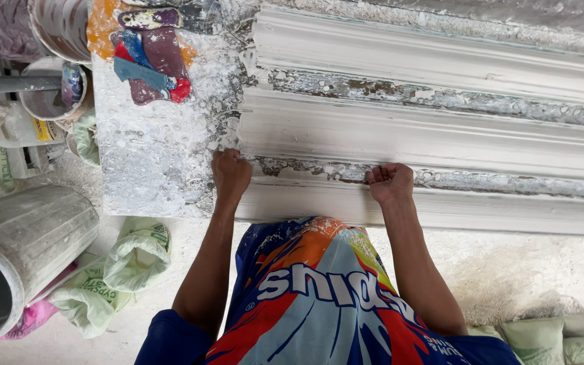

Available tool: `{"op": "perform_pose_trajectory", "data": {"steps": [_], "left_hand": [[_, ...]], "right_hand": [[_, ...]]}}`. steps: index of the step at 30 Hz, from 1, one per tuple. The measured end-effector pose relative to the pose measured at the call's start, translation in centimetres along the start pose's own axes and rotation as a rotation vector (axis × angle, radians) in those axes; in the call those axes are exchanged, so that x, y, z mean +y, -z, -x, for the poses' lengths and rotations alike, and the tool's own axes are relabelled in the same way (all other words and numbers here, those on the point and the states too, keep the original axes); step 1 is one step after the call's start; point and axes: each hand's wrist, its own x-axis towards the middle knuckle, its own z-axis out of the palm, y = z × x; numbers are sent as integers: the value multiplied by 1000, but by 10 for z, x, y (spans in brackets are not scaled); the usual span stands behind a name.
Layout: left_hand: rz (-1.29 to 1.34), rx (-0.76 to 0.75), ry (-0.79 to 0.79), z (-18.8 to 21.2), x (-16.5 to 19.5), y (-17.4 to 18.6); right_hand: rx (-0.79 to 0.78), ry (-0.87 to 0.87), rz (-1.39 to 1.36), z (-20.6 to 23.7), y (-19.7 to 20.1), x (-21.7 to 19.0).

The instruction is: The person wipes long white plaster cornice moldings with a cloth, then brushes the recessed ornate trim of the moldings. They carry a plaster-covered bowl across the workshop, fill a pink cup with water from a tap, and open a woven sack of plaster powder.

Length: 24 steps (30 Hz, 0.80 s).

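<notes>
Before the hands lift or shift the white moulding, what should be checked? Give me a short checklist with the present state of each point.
1. Left hand grips the end of the near plaster moulding: ok.
2. Right hand closed on the moulding's upper edge: ok.
3. Hands spaced well apart: ok.
4. Moulding free from the table: cannot tell.
5. Far end of the moulding supported: cannot tell, out of view.
6. Floor beside the feet free: not ok, green sacks and a grey drum lie on the left.

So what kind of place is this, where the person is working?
Probably a plaster workshop. Both hands, left hand and right hand, grip a long white moulding on a plaster-crusted bench, with powder sacks on the dusty floor.
</notes>
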Motion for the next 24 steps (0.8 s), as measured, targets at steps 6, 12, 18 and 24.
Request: {"op": "perform_pose_trajectory", "data": {"steps": [6,12,18,24], "left_hand": [[146,-2,-35,-7,-5,8],[526,-166,125,0,-7,15],[648,-218,183,3,-14,15],[1295,-366,227,18,-10,9]], "right_hand": [[-31,-66,-133,-5,14,-6],[-331,-89,-319,-6,32,-9],[-580,-29,-373,-11,38,-3],[-728,-15,-403,-5,41,-13]]}}
